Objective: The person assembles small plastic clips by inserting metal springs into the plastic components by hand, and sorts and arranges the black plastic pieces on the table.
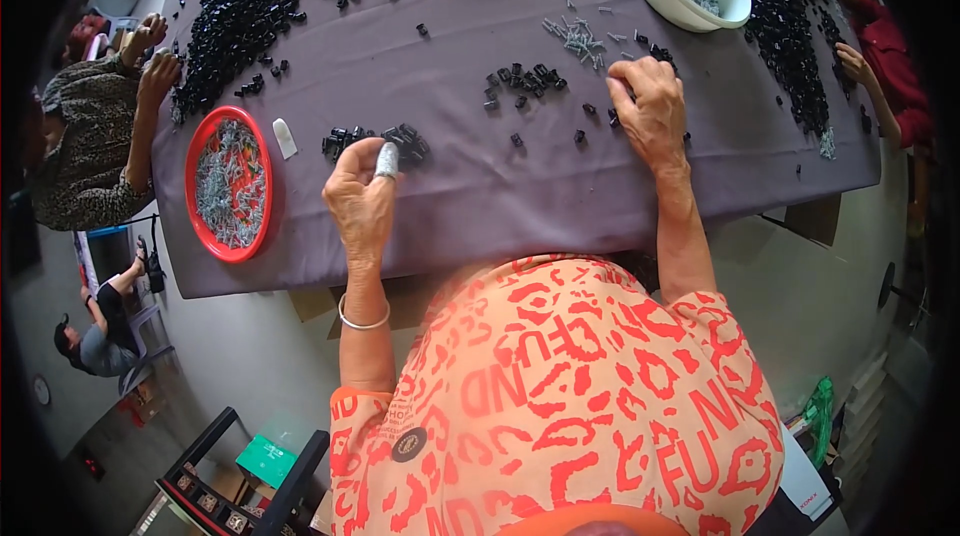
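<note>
Currently, Both My Hands Bend to the Small Black Pieces

Left of the red tray (191, 198), toward the far side, a co-worker's hands (158, 78) are at the edge of a big black heap (225, 41). The tray sits on the purple-grey cloth (470, 221) and holds thin grey pins (228, 186). Just to its right lies a flat white piece (285, 139).

Next to the right of the tray comes my left hand (360, 198), fingers bent down at a tight cluster of black pieces (405, 145). One digit wears a pale wrap (387, 160). My fingertips are drawn in; whether they have hold of anything, I cannot tell.

Farther right of the tray lies a loose scatter of black pieces (538, 81), with a little pile of grey pins (577, 40) beyond. My right hand (650, 108), well apart from the tray, is at the scatter's right side. Thumb and fingers curl nearly together, but I cannot tell whether a piece sits between them.

Rightmost from the tray stand a white bowl (742, 8) of pins, then another black heap (790, 36).
</note>
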The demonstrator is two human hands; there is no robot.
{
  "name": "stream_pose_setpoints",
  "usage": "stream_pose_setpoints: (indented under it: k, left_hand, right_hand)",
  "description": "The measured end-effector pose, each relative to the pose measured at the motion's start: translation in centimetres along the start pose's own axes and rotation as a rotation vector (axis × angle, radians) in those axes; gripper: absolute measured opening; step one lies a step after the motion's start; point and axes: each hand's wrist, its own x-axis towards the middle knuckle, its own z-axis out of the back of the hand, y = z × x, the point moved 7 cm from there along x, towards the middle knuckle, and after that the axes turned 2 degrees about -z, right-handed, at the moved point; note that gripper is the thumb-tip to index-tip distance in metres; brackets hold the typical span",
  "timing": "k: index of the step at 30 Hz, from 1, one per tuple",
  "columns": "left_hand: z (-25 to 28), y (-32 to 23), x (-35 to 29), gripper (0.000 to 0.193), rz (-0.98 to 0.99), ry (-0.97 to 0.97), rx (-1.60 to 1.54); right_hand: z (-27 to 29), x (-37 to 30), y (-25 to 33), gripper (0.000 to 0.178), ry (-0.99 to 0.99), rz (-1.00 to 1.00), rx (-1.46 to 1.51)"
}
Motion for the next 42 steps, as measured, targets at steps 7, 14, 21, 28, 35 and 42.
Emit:
stream_pose_setpoints:
  k: [7,14,21,28,35,42]
  left_hand:
    - [0.9,-0.8,0.6,0.021,-0.191,-0.145,0.309]
    - [-1.6,-3.4,-2.1,0.020,-0.435,-0.148,0.364]
    - [-6.7,-2.9,-5.1,0.020,-0.348,0.105,0.285]
    - [-10.2,-4.8,-3.4,0.022,-0.568,0.098,0.477]
    - [-12.2,-5.0,-2.8,0.018,-0.618,0.125,0.498]
    - [-11.4,-4.1,-2.7,0.012,-0.333,0.211,-0.046]
  right_hand:
    - [-1.3,1.5,-0.7,0.010,-0.002,-0.060,-0.085]
    - [-2.6,1.8,-0.8,0.011,0.154,0.004,-0.051]
    - [-2.0,1.2,0.8,0.014,0.151,0.158,-0.248]
    - [-2.5,1.2,0.0,0.013,0.188,0.165,-0.252]
    - [-1.9,0.8,1.2,0.012,0.123,0.217,-0.192]
    - [0.0,-1.0,3.6,0.015,0.177,-0.010,0.529]
